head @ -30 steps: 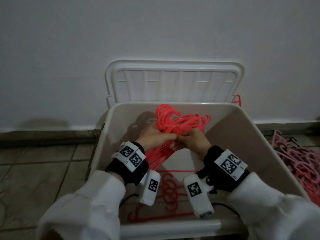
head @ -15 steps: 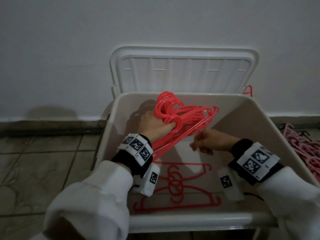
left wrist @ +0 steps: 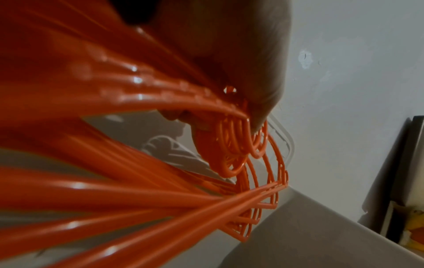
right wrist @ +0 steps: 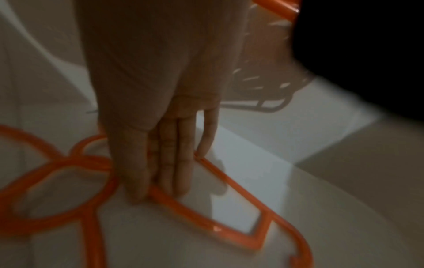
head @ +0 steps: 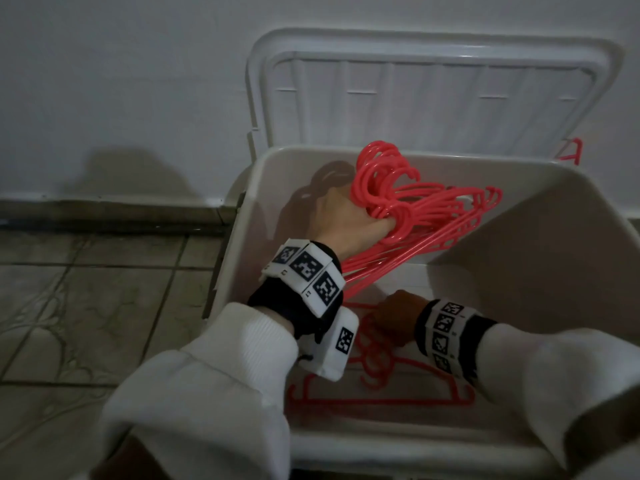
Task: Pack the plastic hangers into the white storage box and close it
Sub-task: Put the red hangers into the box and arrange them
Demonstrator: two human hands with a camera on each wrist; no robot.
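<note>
Your left hand (head: 349, 223) clamps a red hanger bundle (head: 426, 216) at frame centre above the white storage box (head: 540, 244), your right hand's (head: 398, 310) straight fingers (right wrist: 165, 163) press hangers (head: 381, 386) on its floor; lid (head: 433, 95) not yet closed.

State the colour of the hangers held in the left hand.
Bright red-orange bundle of hangers, gripped by the left hand; clearest in the head view.

Left hand (head: 349, 223): fingers hidden behind the bundle of red hangers (head: 415, 216) in the head view.
Right hand (head: 398, 315): fingers hidden behind its own back in the head view; right wrist view blurred.
Loose hangers (head: 381, 382): partly covered by both wrists.
White storage box (head: 571, 258): near rim cut off at the lower edge.
</note>
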